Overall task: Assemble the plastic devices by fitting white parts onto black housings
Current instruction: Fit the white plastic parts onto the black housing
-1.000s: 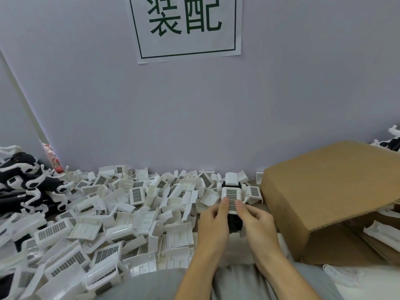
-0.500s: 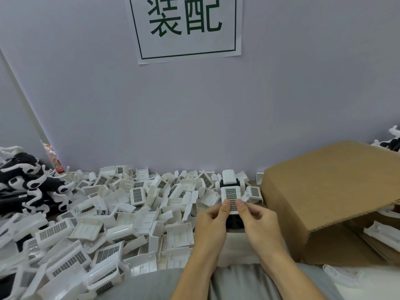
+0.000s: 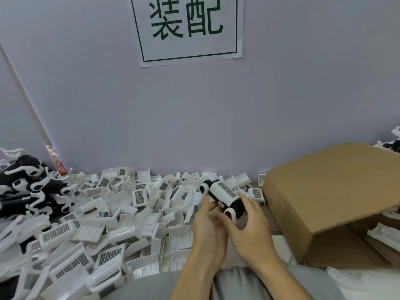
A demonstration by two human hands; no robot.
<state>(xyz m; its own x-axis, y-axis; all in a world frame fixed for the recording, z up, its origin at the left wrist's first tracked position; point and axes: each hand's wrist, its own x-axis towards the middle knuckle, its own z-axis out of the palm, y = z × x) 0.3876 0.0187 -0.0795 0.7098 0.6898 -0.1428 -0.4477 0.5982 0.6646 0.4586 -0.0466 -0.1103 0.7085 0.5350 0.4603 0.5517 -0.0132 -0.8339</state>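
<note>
I see both hands raised at about five o'clock from centre, holding one assembled device (image 3: 223, 197) just above the near edge of the white pile; the device lies tilted, its far end toward eleven o'clock, with a white grilled cover (image 3: 225, 191) seated on the black housing (image 3: 237, 207); my left hand (image 3: 207, 226) grips it from below, fingers curled up its near side; my right hand (image 3: 249, 224) holds the lower end, fingers loosely curved round the housing; the heap of loose white parts (image 3: 108, 224) spreads from seven to nine o'clock; black housings (image 3: 26, 189) are stacked at nine o'clock; a cardboard box (image 3: 331, 202) sits at three o'clock; a paper sign (image 3: 186, 29) hangs at twelve.
</note>
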